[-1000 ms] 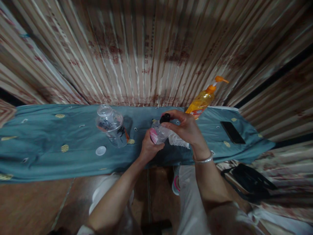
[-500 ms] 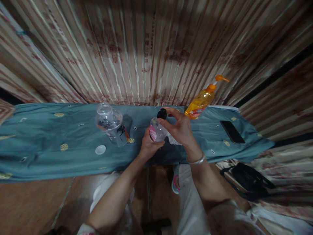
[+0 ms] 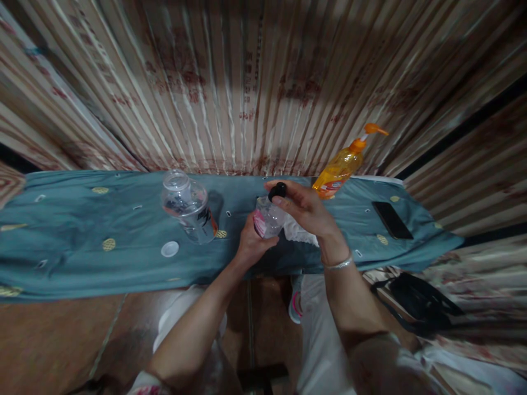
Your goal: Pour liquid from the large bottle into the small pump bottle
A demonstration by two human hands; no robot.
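Note:
A small clear plastic bottle [image 3: 272, 216] with a pink label is held over the table edge side, tilted slightly. My left hand [image 3: 254, 241] wraps round its lower part. At the bottle's top, my right hand [image 3: 307, 208] has its fingers closed round a black cap [image 3: 277, 191]. Whether the cap is still seated on the neck I cannot tell, as my fingers cover that spot. Behind the bottle and under my right hand lies a white cloth [image 3: 298, 233], partly hidden.
Left of my hands stands a large clear plastic cup [image 3: 191, 211], with a white round lid [image 3: 169, 249] before it. To the right are an orange pump bottle [image 3: 340, 170] and a black phone [image 3: 392, 220]. A teal cloth [image 3: 135, 230] covers the table; a curtain hangs behind.
My right hand has turned about the black cap, its fingers now wrapped more closely round it. The bottle has shifted slightly to the right, and more of the white cloth shows.

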